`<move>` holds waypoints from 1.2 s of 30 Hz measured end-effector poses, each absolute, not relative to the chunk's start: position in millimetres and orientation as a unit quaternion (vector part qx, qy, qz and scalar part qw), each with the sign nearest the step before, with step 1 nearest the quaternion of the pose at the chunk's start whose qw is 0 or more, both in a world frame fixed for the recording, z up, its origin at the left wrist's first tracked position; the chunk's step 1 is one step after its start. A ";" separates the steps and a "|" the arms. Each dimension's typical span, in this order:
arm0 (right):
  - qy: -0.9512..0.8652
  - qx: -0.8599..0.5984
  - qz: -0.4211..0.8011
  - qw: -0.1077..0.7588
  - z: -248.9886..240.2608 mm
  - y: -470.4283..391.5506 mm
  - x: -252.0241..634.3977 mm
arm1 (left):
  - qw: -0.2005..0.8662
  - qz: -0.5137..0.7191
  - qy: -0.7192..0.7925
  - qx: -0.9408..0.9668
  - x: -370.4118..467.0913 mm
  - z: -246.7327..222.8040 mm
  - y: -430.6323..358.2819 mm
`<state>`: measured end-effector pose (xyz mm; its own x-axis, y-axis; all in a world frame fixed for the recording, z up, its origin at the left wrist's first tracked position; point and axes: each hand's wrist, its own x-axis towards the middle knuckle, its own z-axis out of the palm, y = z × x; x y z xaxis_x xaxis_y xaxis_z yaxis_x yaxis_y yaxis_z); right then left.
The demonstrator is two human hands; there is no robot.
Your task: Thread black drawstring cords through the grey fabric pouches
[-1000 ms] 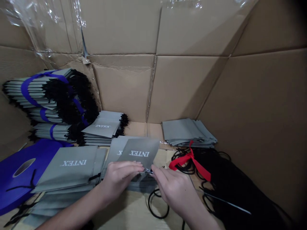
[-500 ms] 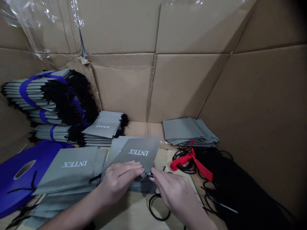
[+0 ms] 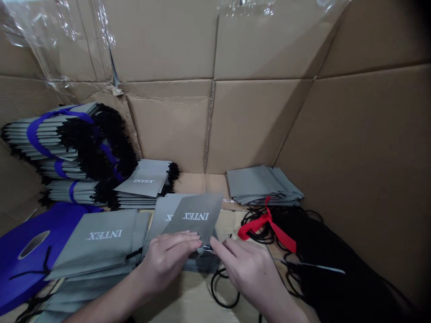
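A grey pouch printed INTEX upside down is tilted up in the middle, its near edge gripped by my left hand. My right hand pinches a small metal tool at the pouch's near right corner. Under and behind it lie more grey pouches. A loop of black cord hangs below my right hand on the work surface. Left of my left hand sits a stack of INTEX pouches with black cord at its side.
Bundles of pouches with blue bands are piled at the left, above a blue ribbon roll. Behind are a corded stack and plain pouches. Black cords with a red ribbon lie right. Cardboard walls surround everything.
The camera view has shifted slightly. My right hand's fingers and the metal tool have moved slightly left at the pouch corner, while my left hand still holds the pouch.
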<state>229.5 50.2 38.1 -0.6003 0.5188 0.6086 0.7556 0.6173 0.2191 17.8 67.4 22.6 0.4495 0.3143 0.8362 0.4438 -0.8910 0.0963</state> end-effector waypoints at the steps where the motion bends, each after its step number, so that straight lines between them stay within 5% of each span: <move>1: -0.864 -0.369 -0.235 0.250 38.9 49.8 229.7 | 0.066 -0.475 -0.225 -0.848 17.4 21.8 67.5; 11: -0.861 -0.387 -0.241 0.227 44.6 43.2 218.5 | 0.130 -0.432 -0.229 -0.863 17.1 19.5 62.5; 20: -0.851 -0.428 -0.068 0.297 50.2 42.8 227.8 | 0.174 -0.423 -0.228 -0.859 13.7 24.2 65.7; 36: -0.847 -0.273 -0.343 0.301 32.0 46.2 236.6 | -0.064 -0.430 -0.304 -0.848 25.8 27.9 71.5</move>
